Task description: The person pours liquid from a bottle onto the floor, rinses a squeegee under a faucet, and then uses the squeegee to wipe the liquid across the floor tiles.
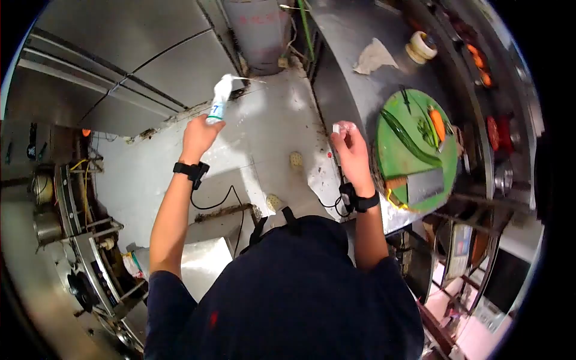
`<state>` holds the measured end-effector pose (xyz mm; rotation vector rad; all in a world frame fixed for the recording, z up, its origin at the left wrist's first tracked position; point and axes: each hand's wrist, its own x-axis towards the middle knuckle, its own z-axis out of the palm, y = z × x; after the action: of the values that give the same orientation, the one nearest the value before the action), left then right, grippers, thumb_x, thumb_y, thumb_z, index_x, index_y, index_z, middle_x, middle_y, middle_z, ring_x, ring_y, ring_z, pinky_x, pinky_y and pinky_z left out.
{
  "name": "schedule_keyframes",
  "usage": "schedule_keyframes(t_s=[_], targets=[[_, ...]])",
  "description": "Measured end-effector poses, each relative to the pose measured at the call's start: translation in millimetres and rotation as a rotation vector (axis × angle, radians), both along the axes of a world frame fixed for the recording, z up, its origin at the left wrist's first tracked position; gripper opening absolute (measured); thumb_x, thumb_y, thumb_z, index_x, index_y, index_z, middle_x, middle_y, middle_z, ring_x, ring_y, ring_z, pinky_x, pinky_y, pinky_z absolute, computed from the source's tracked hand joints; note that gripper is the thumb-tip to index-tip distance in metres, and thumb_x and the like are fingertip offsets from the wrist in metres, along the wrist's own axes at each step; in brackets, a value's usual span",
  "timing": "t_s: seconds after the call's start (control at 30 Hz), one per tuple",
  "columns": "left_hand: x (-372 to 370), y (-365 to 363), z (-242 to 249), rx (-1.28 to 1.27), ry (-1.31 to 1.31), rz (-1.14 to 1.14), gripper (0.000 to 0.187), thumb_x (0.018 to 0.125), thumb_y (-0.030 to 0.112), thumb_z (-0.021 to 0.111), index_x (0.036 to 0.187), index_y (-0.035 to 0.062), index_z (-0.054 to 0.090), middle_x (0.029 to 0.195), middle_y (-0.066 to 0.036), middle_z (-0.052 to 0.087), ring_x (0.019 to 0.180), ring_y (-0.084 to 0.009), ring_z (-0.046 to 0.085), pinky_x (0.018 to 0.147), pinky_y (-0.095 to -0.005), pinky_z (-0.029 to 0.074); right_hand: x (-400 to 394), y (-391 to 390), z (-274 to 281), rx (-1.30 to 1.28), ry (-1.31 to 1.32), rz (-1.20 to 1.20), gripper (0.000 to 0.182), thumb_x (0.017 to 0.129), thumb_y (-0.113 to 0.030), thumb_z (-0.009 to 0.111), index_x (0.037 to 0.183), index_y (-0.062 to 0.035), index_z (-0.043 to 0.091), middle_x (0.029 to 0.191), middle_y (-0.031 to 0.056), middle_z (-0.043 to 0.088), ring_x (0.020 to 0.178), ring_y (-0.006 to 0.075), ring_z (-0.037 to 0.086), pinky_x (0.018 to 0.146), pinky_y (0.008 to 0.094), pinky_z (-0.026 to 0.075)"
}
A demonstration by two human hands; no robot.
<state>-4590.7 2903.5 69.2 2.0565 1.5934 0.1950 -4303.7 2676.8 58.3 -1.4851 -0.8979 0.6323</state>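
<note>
My left hand (201,135) is closed around the lower end of a white packet (221,96) with blue and green print. The packet points away from me over the floor, and a thin white strand trails from its far end. My right hand (353,147) is raised beside the counter with its fingers curled in a pinch. A small white piece (336,128), too small to name, shows at its fingertips. Close to that hand lies a round green chopping board (390,162), bearing a cucumber (408,139), a carrot (437,123), green peppers (426,131) and a cleaver (425,185).
A crumpled cloth (375,57) and a pale round container (421,48) stand farther along the metal counter (339,27). Steel cabinets (162,36) line the far left, with a grey cylinder (258,36) beyond. A black cable (219,204) hangs below my left wrist.
</note>
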Motion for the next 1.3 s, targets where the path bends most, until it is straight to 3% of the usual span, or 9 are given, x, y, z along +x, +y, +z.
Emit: schedule_keyframes(t_s=[0.17, 0.43, 0.63, 0.7, 0.83, 0.93, 1.03, 1.13, 1.3], targets=[[-36.6, -41.6, -19.7, 0.033, 0.141, 0.046, 0.048, 0.075, 0.041, 0.071, 0.097, -0.0021, 0.068, 0.088, -0.025, 0.068, 0.088, -0.0402, 0.065, 0.078, -0.0458, 0.051, -2.8, -75.4, 10.6, -0.113, -0.047, -0.150, 0.017, 0.089, -0.008, 0.062, 0.104, -0.0018, 0.056, 0.080, -0.0019, 0.049, 0.072, 0.0065, 0.046, 0.065, 0.0221, 0.041], [-65.9, -171.3, -48.5, 0.048, 0.200, 0.078, 0.048, 0.076, 0.039, 0.072, 0.100, -0.0015, 0.067, 0.087, -0.024, 0.068, 0.085, -0.0405, 0.066, 0.075, -0.0456, 0.051, -9.6, -135.5, 7.5, -0.061, -0.003, -0.038, 0.026, 0.091, -0.014, 0.063, 0.113, -0.0005, 0.057, 0.086, 0.0043, 0.061, 0.076, 0.0101, 0.055, 0.068, 0.0262, 0.046], [-44.8, -273.4, -59.1, 0.045, 0.162, -0.054, 0.048, 0.076, 0.038, 0.073, 0.102, -0.0017, 0.068, 0.079, -0.025, 0.066, 0.079, -0.0386, 0.066, 0.071, -0.0439, 0.051, -6.6, -200.6, -3.0, -0.115, 0.000, 0.093, 0.029, 0.090, -0.020, 0.065, 0.111, -0.0006, 0.057, 0.085, 0.0059, 0.061, 0.073, 0.0119, 0.055, 0.067, 0.0280, 0.046], [-33.0, -304.4, -48.1, -0.135, 0.137, -0.001, 0.049, 0.077, 0.038, 0.072, 0.103, -0.0033, 0.067, 0.078, -0.025, 0.066, 0.076, -0.0387, 0.066, 0.070, -0.0437, 0.050, -9.2, -233.8, -9.6, -0.176, 0.008, 0.085, 0.028, 0.090, -0.019, 0.065, 0.110, -0.0006, 0.057, 0.084, 0.0056, 0.061, 0.073, 0.0120, 0.055, 0.066, 0.0279, 0.046], [-17.9, -333.3, -46.3, -0.084, 0.018, 0.042, 0.048, 0.078, 0.038, 0.072, 0.100, -0.0048, 0.067, 0.072, -0.023, 0.065, 0.069, -0.0370, 0.065, 0.066, -0.0436, 0.049, -11.0, -281.9, -6.7, -0.115, 0.071, 0.018, 0.029, 0.089, -0.019, 0.065, 0.109, 0.0001, 0.057, 0.084, 0.0060, 0.061, 0.073, 0.0122, 0.056, 0.067, 0.0271, 0.046], [-14.1, -350.4, -43.3, -0.032, 0.078, -0.084, 0.046, 0.079, 0.037, 0.073, 0.097, -0.0042, 0.068, 0.068, -0.022, 0.064, 0.065, -0.0359, 0.064, 0.063, -0.0427, 0.049, -15.2, -317.4, -7.7, -0.099, 0.119, -0.030, 0.029, 0.089, -0.018, 0.065, 0.110, 0.0000, 0.057, 0.085, 0.0062, 0.061, 0.074, 0.0122, 0.056, 0.067, 0.0268, 0.046], [-15.0, -363.7, -46.1, 0.007, -0.101, 0.010, 0.046, 0.079, 0.040, 0.072, 0.094, -0.0029, 0.069, 0.066, -0.021, 0.064, 0.064, -0.0351, 0.064, 0.062, -0.0419, 0.048, -26.1, -355.0, 0.2, -0.081, 0.037, -0.096, 0.028, 0.089, -0.018, 0.065, 0.110, -0.0003, 0.057, 0.084, 0.0057, 0.061, 0.073, 0.0121, 0.056, 0.067, 0.0269, 0.046], [-25.5, -393.4, -42.6, -0.033, 0.058, -0.110, 0.044, 0.079, 0.045, 0.071, 0.091, 0.0019, 0.071, 0.070, -0.019, 0.066, 0.069, -0.0346, 0.065, 0.065, -0.0431, 0.049, -49.9, -395.7, 3.4, -0.085, 0.027, -0.103, 0.029, 0.089, -0.018, 0.065, 0.111, -0.0007, 0.057, 0.084, 0.0055, 0.061, 0.073, 0.0122, 0.056, 0.067, 0.0267, 0.047], [-54.1, -460.7, -59.8, -0.109, 0.160, -0.081, 0.046, 0.078, 0.048, 0.071, 0.089, 0.0030, 0.071, 0.076, -0.018, 0.068, 0.075, -0.0356, 0.066, 0.067, -0.0450, 0.049, -92.6, -475.4, 12.8, -0.151, 0.041, -0.086, 0.028, 0.089, -0.018, 0.066, 0.109, -0.0007, 0.058, 0.084, 0.0047, 0.061, 0.075, 0.0117, 0.056, 0.067, 0.0262, 0.047]])
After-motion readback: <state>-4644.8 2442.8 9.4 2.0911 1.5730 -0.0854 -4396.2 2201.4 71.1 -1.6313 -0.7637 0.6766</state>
